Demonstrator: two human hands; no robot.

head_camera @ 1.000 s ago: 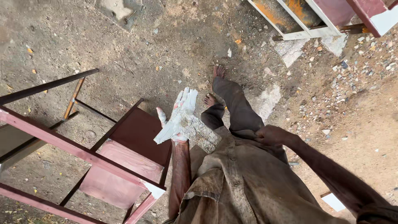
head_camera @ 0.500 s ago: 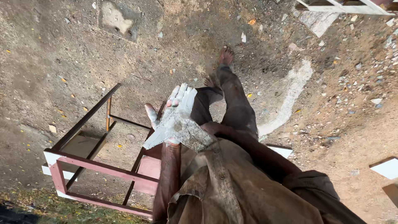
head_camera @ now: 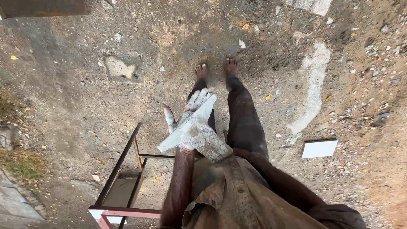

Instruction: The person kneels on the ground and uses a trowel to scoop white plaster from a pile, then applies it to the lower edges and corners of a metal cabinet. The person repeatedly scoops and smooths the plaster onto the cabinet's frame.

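Holding grey cloth [head_camera: 199,138] on left hand [head_camera: 193,110].

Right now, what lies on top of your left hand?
A grey, paint-smeared sheet lies across the palm of the left hand; the fingers and thumb show past its edges. The palm beneath is covered. The right hand is out of view.
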